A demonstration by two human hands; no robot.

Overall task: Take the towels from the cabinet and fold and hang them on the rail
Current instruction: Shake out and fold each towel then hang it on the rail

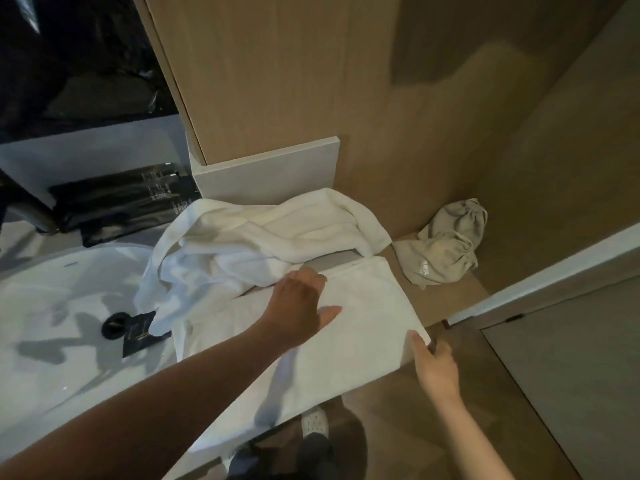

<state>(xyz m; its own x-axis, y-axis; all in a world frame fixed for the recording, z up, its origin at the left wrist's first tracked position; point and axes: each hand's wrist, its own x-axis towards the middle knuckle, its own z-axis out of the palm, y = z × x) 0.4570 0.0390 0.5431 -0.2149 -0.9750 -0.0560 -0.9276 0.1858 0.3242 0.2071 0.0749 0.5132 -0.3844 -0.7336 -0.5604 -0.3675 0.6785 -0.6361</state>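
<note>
Left hand presses flat, right hand pinches a corner of the folded white terry towel mid-frame; tugging unevenly could skew the fold.

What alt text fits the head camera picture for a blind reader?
A person's left hand presses flat on a folded white towel while the right hand grips its corner. A crumpled towel lies behind, beside a sink.

You see soft white cloth in the folded towel, glossy white ceramic sink, matt wood-grain cabinet panel.
</note>
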